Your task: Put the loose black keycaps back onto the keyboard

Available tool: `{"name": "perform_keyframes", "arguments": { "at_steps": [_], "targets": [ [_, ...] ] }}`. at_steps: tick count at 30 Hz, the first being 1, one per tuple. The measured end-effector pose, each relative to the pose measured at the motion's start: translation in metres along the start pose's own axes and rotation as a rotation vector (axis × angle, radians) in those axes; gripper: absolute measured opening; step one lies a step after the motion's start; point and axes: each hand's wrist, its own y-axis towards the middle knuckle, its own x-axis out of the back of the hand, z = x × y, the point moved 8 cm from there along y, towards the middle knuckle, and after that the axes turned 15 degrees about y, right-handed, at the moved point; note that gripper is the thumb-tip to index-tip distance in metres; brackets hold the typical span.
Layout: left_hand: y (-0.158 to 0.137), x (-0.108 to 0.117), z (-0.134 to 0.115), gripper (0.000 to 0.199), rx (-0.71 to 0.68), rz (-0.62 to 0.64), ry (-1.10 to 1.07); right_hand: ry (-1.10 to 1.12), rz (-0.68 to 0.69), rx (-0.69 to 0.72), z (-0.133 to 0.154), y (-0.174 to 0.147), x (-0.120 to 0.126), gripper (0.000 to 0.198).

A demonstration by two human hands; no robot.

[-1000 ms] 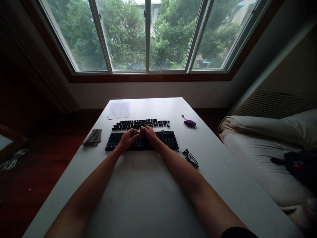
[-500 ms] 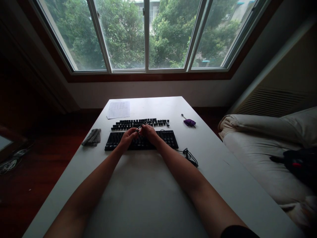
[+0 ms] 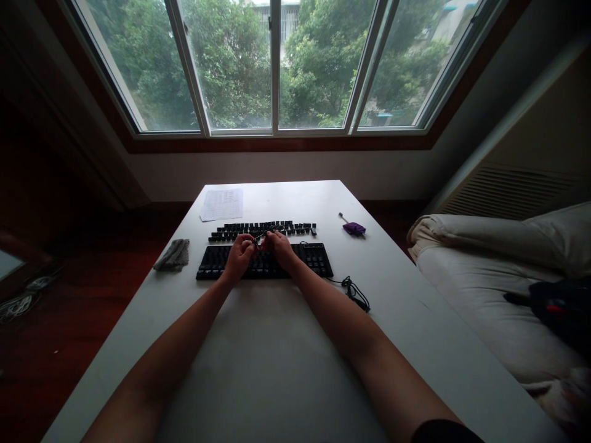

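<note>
Over the black keyboard (image 3: 317, 261), my two hands are close together with fingertips nearly meeting. My left hand (image 3: 238, 256) is closed in a pinch; the small thing at its fingertips is too small to make out. My right hand (image 3: 281, 248) is also closed, around a thin wire-like metal tool (image 3: 260, 237) that reaches across to the left fingers. Much of the keyboard's middle is hidden by the hands. Just behind it, loose black keycaps (image 3: 231, 232) are laid out in rows.
A grey cloth (image 3: 173, 255) lies on the left of the white table (image 3: 286, 357). Printed paper (image 3: 222, 204) is at the far left. On the right are a purple cloth-like item (image 3: 354, 229), a small brush-like stick (image 3: 343, 217) and a coiled cable (image 3: 354, 292).
My left fingers have curled in more, and the left hand has shifted slightly. The right hand stays almost in place. The keyboard and keycaps look the same.
</note>
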Motion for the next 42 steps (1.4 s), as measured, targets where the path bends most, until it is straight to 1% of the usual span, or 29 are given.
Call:
{"name": "perform_keyframes", "arguments": {
  "at_steps": [5, 8, 12, 14, 18, 20, 25, 30, 42],
  "targets": [
    [-0.003, -0.006, -0.007, 0.021, -0.062, 0.053, 0.018, 0.056, 0.046, -0.091, -0.004, 0.001, -0.001, 0.035],
    [-0.004, -0.009, -0.011, 0.023, -0.064, 0.089, 0.013, 0.070, 0.058, -0.129, -0.007, 0.002, 0.000, 0.035],
    [-0.004, -0.011, -0.012, 0.023, -0.038, 0.136, -0.042, 0.116, 0.034, -0.137, -0.007, 0.003, 0.001, 0.032],
    [-0.003, -0.009, -0.010, 0.023, -0.005, 0.125, -0.074, 0.139, 0.014, -0.136, -0.006, 0.002, 0.002, 0.029],
    [0.001, 0.000, -0.005, 0.026, 0.039, 0.042, -0.080, 0.124, -0.014, -0.133, -0.005, 0.002, 0.003, 0.028],
    [0.002, 0.003, -0.006, 0.027, 0.022, 0.025, -0.039, 0.101, -0.004, -0.129, -0.006, 0.002, 0.002, 0.029],
    [0.000, 0.002, -0.015, 0.029, -0.032, 0.038, 0.079, 0.083, 0.016, -0.114, -0.007, 0.002, 0.001, 0.028],
    [-0.001, 0.005, -0.015, 0.032, -0.044, -0.003, 0.172, 0.053, 0.026, -0.114, -0.005, 0.000, -0.001, 0.030],
    [-0.003, 0.007, -0.017, 0.031, -0.110, -0.008, 0.237, 0.063, 0.060, -0.100, -0.003, -0.002, -0.004, 0.027]
  ]
}}
